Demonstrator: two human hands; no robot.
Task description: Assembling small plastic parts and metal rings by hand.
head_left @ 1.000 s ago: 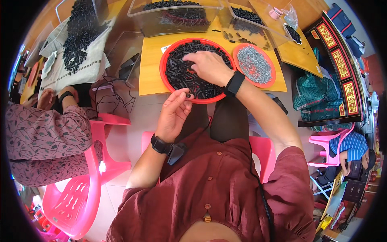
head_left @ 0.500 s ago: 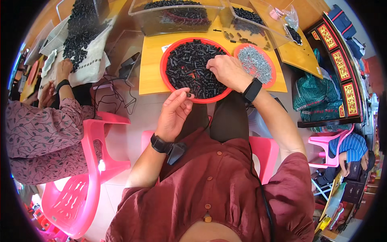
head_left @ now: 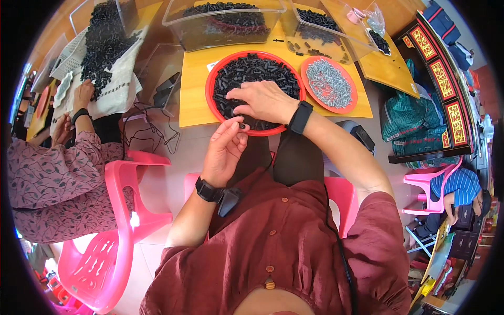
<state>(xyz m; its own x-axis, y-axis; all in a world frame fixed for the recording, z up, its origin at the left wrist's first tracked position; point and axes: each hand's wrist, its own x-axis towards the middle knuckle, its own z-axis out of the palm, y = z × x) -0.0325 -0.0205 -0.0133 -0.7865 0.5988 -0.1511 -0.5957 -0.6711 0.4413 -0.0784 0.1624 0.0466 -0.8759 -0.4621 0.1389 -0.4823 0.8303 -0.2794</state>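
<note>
Pinched between the thumb and forefinger of the bare left hand (head_left: pixel 224 152) is a small dark cylindrical piece (head_left: pixel 242 126), held just at the near rim of a round red plastic basin (head_left: pixel 209 100). At the far left, a co-worker's hand (head_left: pixel 83 94) reaches to the near edge of a heap of black pieces (head_left: pixel 100 52) on a pale striped cloth (head_left: pixel 118 86), with a pink plastic armchair (head_left: pixel 124 247) nearer. Rightward, thin black cables (head_left: pixel 152 128) lie near the yellow wooden table (head_left: pixel 191 94), on which the basin stands, filled with short black tubular pieces (head_left: pixel 252 68). Over these, the right hand (head_left: pixel 265 100) reaches from the right, its fingers bent; whether they grip anything I cannot tell. Beyond the basin, on the far side, stands a clear rectangular plastic tub (head_left: pixel 220 39) holding more black pieces. Just right of the basin, a round orange-red plate (head_left: pixel 336 109) bears many small silvery metal pieces (head_left: pixel 329 83). Farther right are green woven bags (head_left: pixel 409 118) beside dark furniture with carved gold panels (head_left: pixel 455 124), and, nearer, a person in a blue striped shirt (head_left: pixel 461 188).
</note>
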